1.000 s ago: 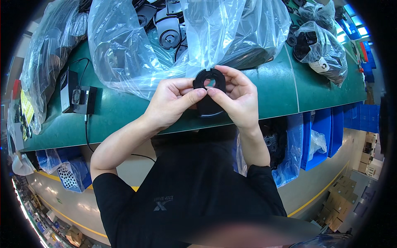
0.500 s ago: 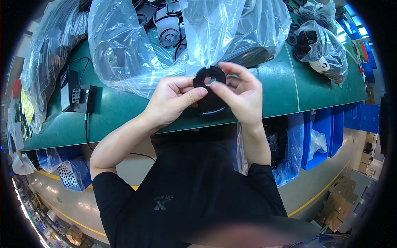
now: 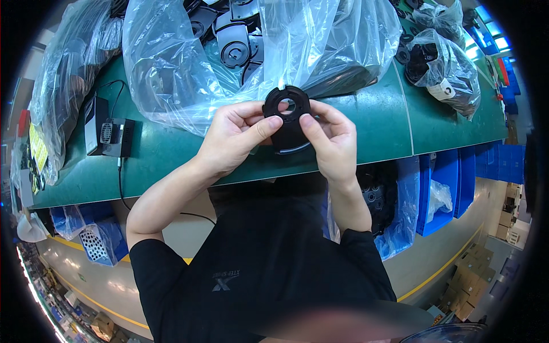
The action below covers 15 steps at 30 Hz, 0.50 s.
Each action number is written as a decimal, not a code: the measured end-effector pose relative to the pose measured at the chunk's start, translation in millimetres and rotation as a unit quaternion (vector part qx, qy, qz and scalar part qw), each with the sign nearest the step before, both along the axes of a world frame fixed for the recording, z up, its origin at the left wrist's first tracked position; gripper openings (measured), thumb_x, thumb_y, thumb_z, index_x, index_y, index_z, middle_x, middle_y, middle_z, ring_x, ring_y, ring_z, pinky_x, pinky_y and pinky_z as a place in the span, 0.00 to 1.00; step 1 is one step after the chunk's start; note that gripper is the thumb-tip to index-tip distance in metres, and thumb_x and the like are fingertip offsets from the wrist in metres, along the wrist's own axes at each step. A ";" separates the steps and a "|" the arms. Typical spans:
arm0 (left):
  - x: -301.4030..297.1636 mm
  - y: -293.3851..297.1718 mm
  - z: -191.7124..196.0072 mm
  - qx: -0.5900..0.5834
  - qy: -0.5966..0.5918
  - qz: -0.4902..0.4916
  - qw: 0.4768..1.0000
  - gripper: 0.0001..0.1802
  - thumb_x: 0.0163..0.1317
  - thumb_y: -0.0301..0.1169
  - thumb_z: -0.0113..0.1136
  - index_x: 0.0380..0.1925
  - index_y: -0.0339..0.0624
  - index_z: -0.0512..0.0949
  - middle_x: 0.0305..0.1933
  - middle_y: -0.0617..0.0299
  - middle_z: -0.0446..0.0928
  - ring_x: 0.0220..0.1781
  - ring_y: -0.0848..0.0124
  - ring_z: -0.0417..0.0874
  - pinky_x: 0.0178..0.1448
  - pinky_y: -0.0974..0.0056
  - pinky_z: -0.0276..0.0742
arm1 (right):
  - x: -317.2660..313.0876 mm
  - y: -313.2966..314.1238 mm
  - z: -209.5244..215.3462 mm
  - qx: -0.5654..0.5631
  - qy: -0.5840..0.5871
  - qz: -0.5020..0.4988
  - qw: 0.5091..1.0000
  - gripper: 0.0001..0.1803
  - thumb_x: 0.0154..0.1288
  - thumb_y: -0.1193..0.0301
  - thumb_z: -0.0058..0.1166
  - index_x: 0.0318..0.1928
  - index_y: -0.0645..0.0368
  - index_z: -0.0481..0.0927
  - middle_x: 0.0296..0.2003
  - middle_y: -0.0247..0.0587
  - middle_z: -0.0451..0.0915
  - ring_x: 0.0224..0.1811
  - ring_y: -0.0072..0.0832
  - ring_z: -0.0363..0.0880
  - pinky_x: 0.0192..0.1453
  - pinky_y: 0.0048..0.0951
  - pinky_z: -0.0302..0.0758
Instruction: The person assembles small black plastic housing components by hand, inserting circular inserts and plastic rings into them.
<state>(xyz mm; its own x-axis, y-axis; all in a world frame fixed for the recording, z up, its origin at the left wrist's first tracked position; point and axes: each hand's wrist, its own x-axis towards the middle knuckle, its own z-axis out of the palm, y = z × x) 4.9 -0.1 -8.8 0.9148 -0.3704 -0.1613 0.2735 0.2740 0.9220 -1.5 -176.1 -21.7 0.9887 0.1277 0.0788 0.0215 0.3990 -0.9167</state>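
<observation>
Between my two hands is a black plastic part (image 3: 290,132) with a round ring end, a hole through it and a shiny curved lower edge. Its ring end points away from me, and the part is held above the near side of the green table. My left hand (image 3: 235,132) grips its left side, thumb on top and fingers curled underneath. On the right side my right hand (image 3: 333,137) pinches it the same way, thumb pressed on the face near the hole. The fingertips behind the part are hidden.
A large clear plastic bag (image 3: 166,74) with several similar black parts (image 3: 233,48) lies ahead on the green table (image 3: 380,123). A black device (image 3: 117,137) with a cable stands left. Smaller bags (image 3: 452,86) lie far right. Blue bins (image 3: 437,194) sit below the table edge.
My right hand has shifted its grip, its thumb moving down from the hole and its index finger going behind the part. The part has risen slightly away from me.
</observation>
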 end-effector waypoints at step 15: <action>-5.8 1.5 -3.5 0.111 -0.101 -0.061 0.987 0.18 0.68 0.38 0.47 0.40 0.33 0.78 0.33 0.64 0.79 0.33 0.81 0.76 0.36 0.74 0.74 | 8.4 -9.4 10.6 -0.139 -0.027 0.015 0.990 0.08 0.61 0.76 0.55 0.37 0.69 0.80 0.29 0.38 0.81 0.29 0.18 0.78 0.35 0.18 0.75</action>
<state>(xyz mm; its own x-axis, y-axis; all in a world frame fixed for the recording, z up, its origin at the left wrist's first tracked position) -0.9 1.3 -12.3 0.8876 -0.4553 -0.0706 0.0970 0.0348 0.9947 7.0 -185.5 -11.1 0.9794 0.1811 0.0898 0.0660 0.1331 -0.9889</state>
